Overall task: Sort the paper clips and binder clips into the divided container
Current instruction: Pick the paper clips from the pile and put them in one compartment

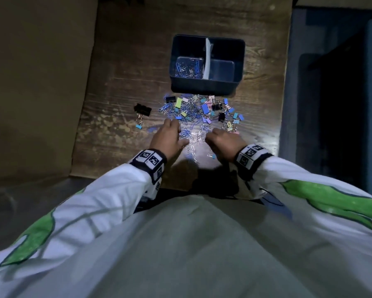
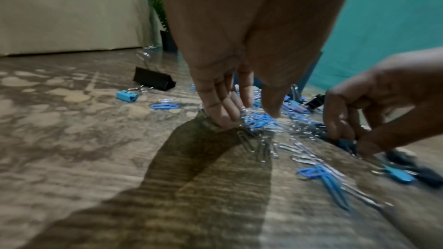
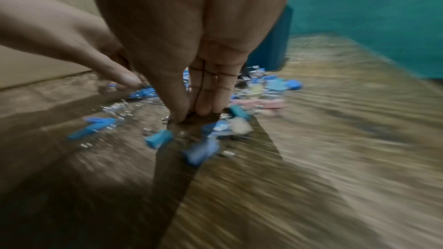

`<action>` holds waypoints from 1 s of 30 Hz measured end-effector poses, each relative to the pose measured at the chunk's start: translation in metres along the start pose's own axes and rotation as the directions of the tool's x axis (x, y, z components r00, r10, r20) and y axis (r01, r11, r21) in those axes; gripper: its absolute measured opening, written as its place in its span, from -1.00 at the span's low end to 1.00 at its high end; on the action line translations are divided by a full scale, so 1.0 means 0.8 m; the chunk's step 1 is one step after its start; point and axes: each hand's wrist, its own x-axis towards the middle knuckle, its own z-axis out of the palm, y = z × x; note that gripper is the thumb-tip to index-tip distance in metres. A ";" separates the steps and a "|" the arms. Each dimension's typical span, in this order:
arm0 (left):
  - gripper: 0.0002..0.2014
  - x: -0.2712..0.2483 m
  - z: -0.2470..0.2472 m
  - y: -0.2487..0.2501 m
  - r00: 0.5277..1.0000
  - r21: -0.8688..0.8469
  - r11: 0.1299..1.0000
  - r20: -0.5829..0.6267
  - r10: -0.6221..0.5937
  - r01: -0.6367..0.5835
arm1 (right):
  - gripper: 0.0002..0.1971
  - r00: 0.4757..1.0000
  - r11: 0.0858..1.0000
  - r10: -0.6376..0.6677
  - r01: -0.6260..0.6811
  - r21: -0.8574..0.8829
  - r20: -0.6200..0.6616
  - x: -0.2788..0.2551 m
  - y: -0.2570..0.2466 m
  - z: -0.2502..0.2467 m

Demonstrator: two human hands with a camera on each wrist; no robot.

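Note:
A dark blue divided container point(image 1: 238, 61) stands at the back of the wooden table, split by a white divider point(image 1: 208, 57). Its left compartment holds paper clips point(image 1: 188, 67); the right one looks bare. In front of it lies a mixed pile of clips point(image 1: 202, 110). My left hand point(image 1: 176, 134) point(image 2: 250, 118) points its straight fingers point(image 2: 223, 113) down onto silver and blue paper clips point(image 2: 258, 120), thumb apart. My right hand point(image 1: 210, 138) point(image 3: 185, 116) pinches thumb against fingertips on something small at the pile's near edge; blur hides which kind of clip.
A large black binder clip point(image 1: 142, 109) point(image 2: 153, 79) and a small blue one point(image 1: 139, 126) point(image 2: 125, 96) lie apart at the left. More coloured binder clips point(image 1: 230, 119) spread right. The table point(image 1: 120, 82) ends close on both sides and at my lap.

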 end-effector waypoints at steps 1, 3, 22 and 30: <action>-0.40 -0.003 0.003 0.004 0.999 0.052 0.999 0.035 0.011 -0.013 | -0.89 1.000 1.000 0.016 -0.016 0.014 -0.007 -0.007 0.008 -0.001; -0.18 -0.009 0.015 0.010 0.992 0.173 0.983 0.116 0.048 -0.068 | -0.80 0.998 0.998 0.037 -0.035 0.047 -0.043 -0.014 0.014 -0.002; -0.31 -0.002 0.006 -0.028 0.992 -0.014 0.994 -0.059 -0.111 0.110 | -0.72 0.988 0.995 0.032 -0.016 0.103 -0.154 0.049 -0.036 -0.012; -0.75 0.012 0.024 0.000 0.994 -0.029 1.000 -0.112 0.002 -0.006 | -0.50 0.992 0.986 0.087 -0.072 0.148 -0.096 0.058 -0.056 -0.006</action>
